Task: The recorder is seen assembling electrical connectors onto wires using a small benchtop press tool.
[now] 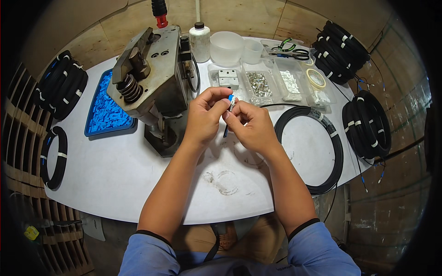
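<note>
A white desk (115, 184) keeps a worn metal press (161, 60) and a ring-shaped black coil (337, 156) apart, presumably for working room. Between them, left hand (205, 115) and right hand (253, 126) meet, fingers pinched closed: the right seemingly steadies a thin dark cable (225, 133), partly hidden; the left, a small blue plastic piece (231, 97).

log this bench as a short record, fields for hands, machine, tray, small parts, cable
left hand: thumb and finger pinch a small blue piece
right hand: fingertips close beside that piece; exact grip hidden
machine: metal press on the white table, left of the hands
tray: blue tray, left of the press, holding many blue pieces
small parts: shiny metal pieces in a clear box
cable: black coil lying right of the hands
</note>
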Available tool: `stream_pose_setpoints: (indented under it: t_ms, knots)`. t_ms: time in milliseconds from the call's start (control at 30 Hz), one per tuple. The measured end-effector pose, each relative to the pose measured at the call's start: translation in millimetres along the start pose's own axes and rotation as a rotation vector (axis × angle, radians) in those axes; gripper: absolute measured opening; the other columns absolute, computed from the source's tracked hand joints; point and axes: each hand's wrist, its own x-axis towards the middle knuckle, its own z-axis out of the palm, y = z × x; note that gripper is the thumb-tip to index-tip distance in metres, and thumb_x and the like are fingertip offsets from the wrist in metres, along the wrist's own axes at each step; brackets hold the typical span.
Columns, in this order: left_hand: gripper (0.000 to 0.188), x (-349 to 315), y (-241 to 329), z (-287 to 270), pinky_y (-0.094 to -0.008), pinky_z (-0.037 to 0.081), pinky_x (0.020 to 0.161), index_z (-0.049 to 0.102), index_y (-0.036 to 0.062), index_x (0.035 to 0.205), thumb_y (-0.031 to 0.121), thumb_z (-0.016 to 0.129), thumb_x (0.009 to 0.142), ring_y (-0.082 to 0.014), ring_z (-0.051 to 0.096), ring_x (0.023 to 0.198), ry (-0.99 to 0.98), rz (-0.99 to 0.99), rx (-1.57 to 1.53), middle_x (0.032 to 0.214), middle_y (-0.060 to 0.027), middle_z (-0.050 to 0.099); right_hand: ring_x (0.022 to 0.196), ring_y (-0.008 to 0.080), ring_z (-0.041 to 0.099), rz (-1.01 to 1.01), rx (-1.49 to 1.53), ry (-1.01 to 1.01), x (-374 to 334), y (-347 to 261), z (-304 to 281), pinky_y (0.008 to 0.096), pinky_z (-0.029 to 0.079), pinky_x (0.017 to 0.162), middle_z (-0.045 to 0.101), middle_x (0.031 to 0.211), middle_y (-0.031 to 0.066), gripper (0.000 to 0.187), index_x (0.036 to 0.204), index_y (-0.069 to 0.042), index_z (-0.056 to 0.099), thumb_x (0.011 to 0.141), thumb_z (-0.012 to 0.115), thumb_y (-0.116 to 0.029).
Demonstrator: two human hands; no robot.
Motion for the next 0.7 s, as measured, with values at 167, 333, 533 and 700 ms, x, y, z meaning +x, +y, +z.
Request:
stream_pose_setpoints:
  t_ms: [167,333,533,700]
  knots:
    - [0.021,-0.3,0.7,0.2,-0.0279,0.051,0.080,0.062,-0.0028,0.107,-0.003,0.055,0.087,-0.0153,0.062,0.092,0.004,0.002,0.007,0.100,-0.0111,0.065,0.050,0.0051,0.048,0.010,0.005,-0.005,0.4,0.0,-0.1,0.0239,0.040,0.049,0.058,0.055,0.0017,0.022,0.073,-0.001,0.060,0.088,0.066,-0.016]
    - [0.022,-0.1,1.7,0.0,-0.0282,0.052,0.080,0.061,-0.0030,0.107,-0.003,0.055,0.087,-0.0157,0.062,0.092,0.002,0.011,0.028,0.101,-0.0115,0.065,0.050,0.0049,0.048,-0.006,-0.002,-0.005,0.6,3.3,-0.2,0.0239,0.039,0.049,0.058,0.055,0.0018,0.022,0.073,0.000,0.059,0.088,0.066,-0.016]
    - [0.021,0.3,-0.4,-0.8,-0.0281,0.051,0.081,0.061,-0.0027,0.107,-0.003,0.056,0.087,-0.0154,0.063,0.092,0.008,0.008,-0.008,0.101,-0.0120,0.065,0.050,0.0056,0.051,-0.005,0.025,0.009,0.1,1.8,1.0,0.0242,0.040,0.048,0.060,0.056,0.0028,0.023,0.073,0.000,0.059,0.088,0.066,-0.016]
    - [0.020,-0.8,1.5,-2.5,-0.0270,0.051,0.079,0.061,-0.0021,0.108,-0.002,0.060,0.088,-0.0137,0.063,0.090,-0.010,0.011,-0.027,0.099,-0.0096,0.066,0.050,0.0060,0.052,0.005,0.013,0.000,0.3,1.8,0.1,0.0244,0.040,0.048,0.060,0.056,0.0035,0.024,0.073,0.000,0.059,0.088,0.066,-0.017]
